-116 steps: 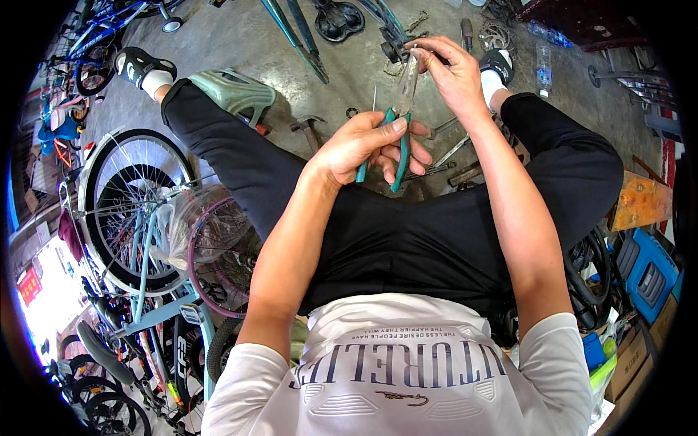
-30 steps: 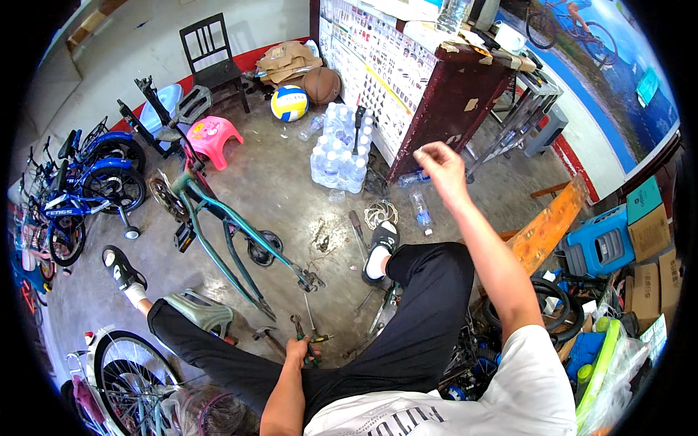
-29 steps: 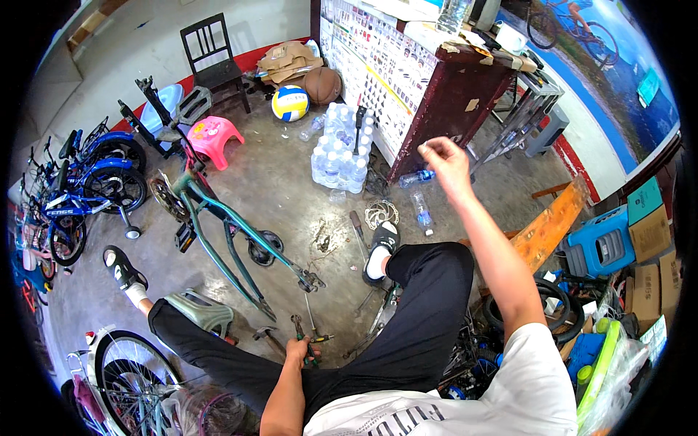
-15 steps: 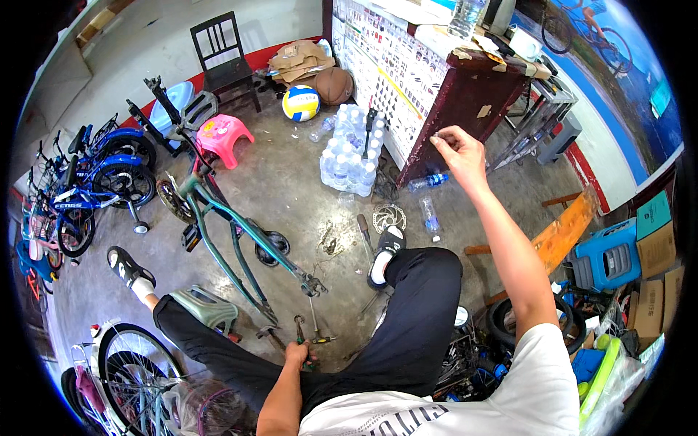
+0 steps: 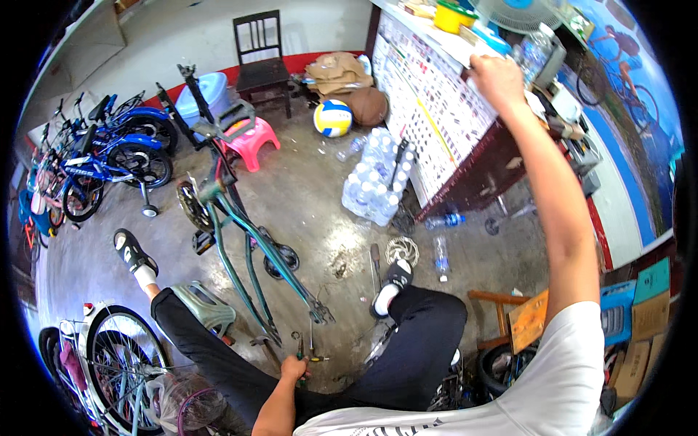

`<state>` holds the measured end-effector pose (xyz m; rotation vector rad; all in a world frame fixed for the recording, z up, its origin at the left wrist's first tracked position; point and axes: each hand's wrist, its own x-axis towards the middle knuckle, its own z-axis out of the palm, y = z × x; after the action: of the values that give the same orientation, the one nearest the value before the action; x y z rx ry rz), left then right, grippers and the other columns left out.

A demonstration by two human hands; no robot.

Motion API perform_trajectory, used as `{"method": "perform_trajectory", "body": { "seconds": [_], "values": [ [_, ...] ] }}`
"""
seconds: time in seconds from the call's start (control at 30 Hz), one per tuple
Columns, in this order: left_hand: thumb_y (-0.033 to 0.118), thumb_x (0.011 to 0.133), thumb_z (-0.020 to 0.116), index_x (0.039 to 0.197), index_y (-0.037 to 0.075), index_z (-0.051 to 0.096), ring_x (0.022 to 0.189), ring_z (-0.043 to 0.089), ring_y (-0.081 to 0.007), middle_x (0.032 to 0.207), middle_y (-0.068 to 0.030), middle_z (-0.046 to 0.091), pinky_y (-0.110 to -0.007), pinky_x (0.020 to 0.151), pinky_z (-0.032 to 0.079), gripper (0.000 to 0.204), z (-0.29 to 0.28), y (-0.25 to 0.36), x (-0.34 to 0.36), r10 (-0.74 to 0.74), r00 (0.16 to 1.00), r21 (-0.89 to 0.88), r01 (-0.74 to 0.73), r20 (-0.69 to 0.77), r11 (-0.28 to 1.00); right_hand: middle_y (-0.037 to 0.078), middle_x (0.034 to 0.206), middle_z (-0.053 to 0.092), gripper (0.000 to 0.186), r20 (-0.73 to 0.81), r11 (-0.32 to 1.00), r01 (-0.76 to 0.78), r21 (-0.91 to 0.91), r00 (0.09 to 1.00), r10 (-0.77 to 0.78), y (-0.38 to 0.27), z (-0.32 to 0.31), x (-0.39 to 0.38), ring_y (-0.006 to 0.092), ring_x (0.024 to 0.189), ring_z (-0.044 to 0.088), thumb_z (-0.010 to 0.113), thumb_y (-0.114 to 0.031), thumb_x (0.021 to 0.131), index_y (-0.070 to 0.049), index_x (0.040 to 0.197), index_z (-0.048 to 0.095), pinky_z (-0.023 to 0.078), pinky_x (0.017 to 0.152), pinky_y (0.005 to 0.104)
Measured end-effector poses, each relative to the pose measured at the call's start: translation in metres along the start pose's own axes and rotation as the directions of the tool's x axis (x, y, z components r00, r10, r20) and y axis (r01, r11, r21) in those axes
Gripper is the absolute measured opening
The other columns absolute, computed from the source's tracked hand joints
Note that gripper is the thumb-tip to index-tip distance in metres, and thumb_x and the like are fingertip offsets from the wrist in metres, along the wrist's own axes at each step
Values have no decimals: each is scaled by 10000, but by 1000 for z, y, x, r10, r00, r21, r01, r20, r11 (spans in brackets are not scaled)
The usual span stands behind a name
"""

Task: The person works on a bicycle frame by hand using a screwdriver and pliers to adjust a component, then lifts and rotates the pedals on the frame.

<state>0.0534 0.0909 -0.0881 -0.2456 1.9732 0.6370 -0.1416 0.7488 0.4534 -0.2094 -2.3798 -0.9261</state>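
My right arm is stretched up to the counter (image 5: 436,109) at upper right; my right hand (image 5: 499,83) is at its top edge, fingers curled, their contents hidden, near a yellow-green tub (image 5: 454,18) and a plastic bottle (image 5: 536,47). Low between my legs, my left hand (image 5: 292,370) grips green-handled pliers (image 5: 299,349). Just beyond it lie a hammer (image 5: 263,343) and a yellow-handled screwdriver (image 5: 318,359). The green bicycle frame (image 5: 275,258) lies on the floor ahead of me.
Wrapped water bottles (image 5: 374,178) stand before the counter, with a brake disc (image 5: 402,252) and loose bottles nearby. A pink stool (image 5: 262,138), balls and a chair are farther back. Bicycles (image 5: 116,163) fill the left; a wooden board (image 5: 527,320) and cartons lie at right.
My view has lifted from the pliers toward the room. My right hand has left the pliers' tips and risen forward to the counter top, while my left hand still holds the pliers low.
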Motion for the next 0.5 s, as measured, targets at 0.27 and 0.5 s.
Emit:
{"method": "perform_trajectory", "body": {
  "seconds": [0.27, 0.5],
  "values": [
    [393, 1028, 615, 911, -51, 775, 602, 731, -208, 751, -102, 778, -377, 702, 598, 486, 7, -13, 32, -3, 1000, -26, 3, 20, 1000, 207, 1002, 763, 198, 244, 960, -196, -201, 939, 243, 97, 56, 68, 388, 953, 758, 588, -165, 935, -71, 984, 755, 613, 795, 511],
    [402, 1022, 610, 838, 0, 796, 595, 711, -193, 753, -74, 780, -371, 712, 591, 480, -2, 11, 4, -68, 998, -15, 68, -2, 998, 190, 1009, 749, 201, 16, 993, -86, -81, 996, 87, 86, -1, 83, 408, 965, 720, 650, -230, 905, -90, 1035, 711, 578, 816, 533]
  ]
}}
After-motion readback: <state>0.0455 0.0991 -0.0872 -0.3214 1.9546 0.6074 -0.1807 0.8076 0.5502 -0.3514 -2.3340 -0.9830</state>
